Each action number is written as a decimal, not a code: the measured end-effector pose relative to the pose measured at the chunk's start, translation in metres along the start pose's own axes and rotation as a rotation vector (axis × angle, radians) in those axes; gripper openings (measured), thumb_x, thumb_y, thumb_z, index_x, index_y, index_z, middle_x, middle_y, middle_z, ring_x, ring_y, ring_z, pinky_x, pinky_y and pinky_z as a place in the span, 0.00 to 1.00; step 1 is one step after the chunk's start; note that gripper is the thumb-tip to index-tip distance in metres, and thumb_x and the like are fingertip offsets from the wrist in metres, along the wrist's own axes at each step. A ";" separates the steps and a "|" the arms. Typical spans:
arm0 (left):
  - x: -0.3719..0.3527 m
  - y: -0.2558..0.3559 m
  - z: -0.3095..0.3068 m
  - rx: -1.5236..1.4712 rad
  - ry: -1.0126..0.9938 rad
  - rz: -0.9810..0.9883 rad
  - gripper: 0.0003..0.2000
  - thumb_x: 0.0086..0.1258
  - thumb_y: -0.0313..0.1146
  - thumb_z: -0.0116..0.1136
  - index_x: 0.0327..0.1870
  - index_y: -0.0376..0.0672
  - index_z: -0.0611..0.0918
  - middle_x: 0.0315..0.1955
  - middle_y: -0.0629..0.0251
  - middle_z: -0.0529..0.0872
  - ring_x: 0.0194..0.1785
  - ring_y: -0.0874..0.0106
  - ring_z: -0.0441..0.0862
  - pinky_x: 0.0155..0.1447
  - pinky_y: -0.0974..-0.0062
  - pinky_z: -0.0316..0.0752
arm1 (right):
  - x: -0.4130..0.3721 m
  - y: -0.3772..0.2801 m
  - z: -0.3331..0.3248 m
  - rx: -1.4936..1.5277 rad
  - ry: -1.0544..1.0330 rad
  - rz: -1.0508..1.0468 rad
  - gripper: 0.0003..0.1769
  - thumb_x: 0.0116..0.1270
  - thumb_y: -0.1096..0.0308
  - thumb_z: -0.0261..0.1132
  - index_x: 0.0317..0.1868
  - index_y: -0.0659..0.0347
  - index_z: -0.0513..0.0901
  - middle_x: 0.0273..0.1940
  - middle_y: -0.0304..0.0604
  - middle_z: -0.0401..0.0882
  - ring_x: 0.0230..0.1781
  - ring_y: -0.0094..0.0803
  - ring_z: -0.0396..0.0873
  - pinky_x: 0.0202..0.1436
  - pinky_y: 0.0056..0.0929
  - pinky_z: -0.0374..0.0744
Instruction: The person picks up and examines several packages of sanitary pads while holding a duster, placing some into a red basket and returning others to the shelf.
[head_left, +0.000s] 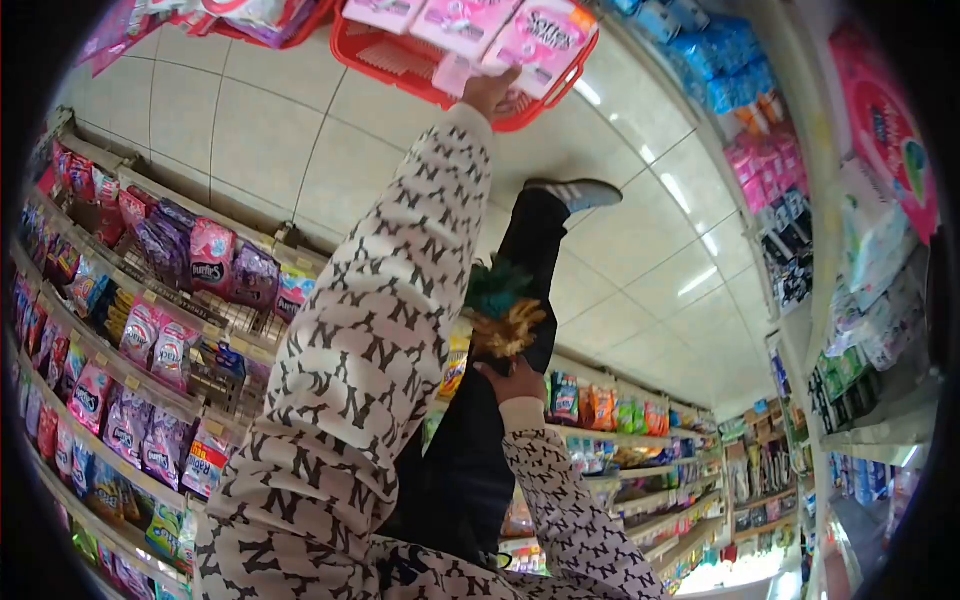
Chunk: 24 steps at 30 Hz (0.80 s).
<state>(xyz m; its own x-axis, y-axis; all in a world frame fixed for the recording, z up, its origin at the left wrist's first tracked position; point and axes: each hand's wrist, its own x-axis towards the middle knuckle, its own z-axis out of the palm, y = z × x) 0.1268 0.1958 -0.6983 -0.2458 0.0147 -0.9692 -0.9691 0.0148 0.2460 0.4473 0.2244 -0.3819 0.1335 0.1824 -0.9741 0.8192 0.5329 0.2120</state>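
Observation:
My left hand (488, 93) reaches far forward, its fingers closed at the near edge of a pink Softex pack (540, 45). This pack lies with several similar ones in a red plastic basket (530, 122) on the floor. Close to my body, my right hand (514, 383) is wrapped round the handle of a feather duster; most of the handle is hidden. The duster (507, 310) has green and tan tufts and lies against my dark-trousered leg (530, 250).
A second red basket (310, 28) with packs stands at the top left. Shelves of colourful sachets and pouches (212, 250) run along the left. Another shelf on the right holds blue and pink packs (715, 65). My shoe (575, 193) rests on the tiled floor (640, 270).

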 end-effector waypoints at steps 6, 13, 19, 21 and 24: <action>-0.024 -0.015 0.001 0.153 0.032 0.331 0.20 0.65 0.46 0.65 0.39 0.34 0.80 0.26 0.64 0.84 0.24 0.74 0.81 0.37 0.75 0.83 | -0.003 -0.012 0.008 0.048 0.096 -0.041 0.45 0.45 0.25 0.66 0.50 0.56 0.82 0.34 0.46 0.85 0.42 0.45 0.84 0.45 0.40 0.80; -0.142 -0.042 -0.052 0.290 0.054 0.524 0.20 0.64 0.43 0.64 0.18 0.36 0.77 0.14 0.61 0.80 0.19 0.75 0.77 0.26 0.72 0.71 | -0.002 0.021 -0.010 0.409 0.322 -0.072 0.36 0.50 0.33 0.70 0.41 0.60 0.83 0.27 0.42 0.82 0.31 0.39 0.81 0.39 0.36 0.78; -0.293 -0.016 -0.104 0.533 -0.076 0.463 0.19 0.65 0.42 0.62 0.18 0.36 0.79 0.14 0.61 0.81 0.19 0.73 0.79 0.28 0.72 0.74 | 0.030 0.014 -0.040 0.884 0.277 -0.333 0.40 0.52 0.33 0.69 0.52 0.58 0.79 0.43 0.45 0.81 0.21 0.28 0.70 0.26 0.31 0.72; -0.337 0.005 -0.106 0.493 -0.183 0.492 0.18 0.67 0.40 0.61 0.21 0.35 0.79 0.17 0.59 0.82 0.20 0.73 0.80 0.28 0.73 0.76 | -0.066 -0.030 -0.098 0.993 -0.019 -0.221 0.51 0.50 0.28 0.66 0.66 0.53 0.67 0.61 0.51 0.70 0.16 0.20 0.58 0.18 0.23 0.63; -0.401 0.030 -0.093 0.384 -0.296 0.460 0.15 0.69 0.37 0.60 0.25 0.33 0.80 0.19 0.57 0.84 0.21 0.72 0.81 0.28 0.74 0.78 | -0.083 -0.057 -0.114 1.235 -0.216 -0.254 0.50 0.50 0.28 0.66 0.66 0.48 0.64 0.59 0.50 0.70 0.13 0.19 0.53 0.16 0.20 0.58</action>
<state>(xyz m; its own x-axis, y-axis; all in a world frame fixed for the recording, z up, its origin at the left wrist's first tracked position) 0.1944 0.0974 -0.3032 -0.5639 0.3778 -0.7344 -0.6782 0.2957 0.6728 0.3255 0.2732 -0.3040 -0.1103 -0.0104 -0.9938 0.7911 -0.6062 -0.0815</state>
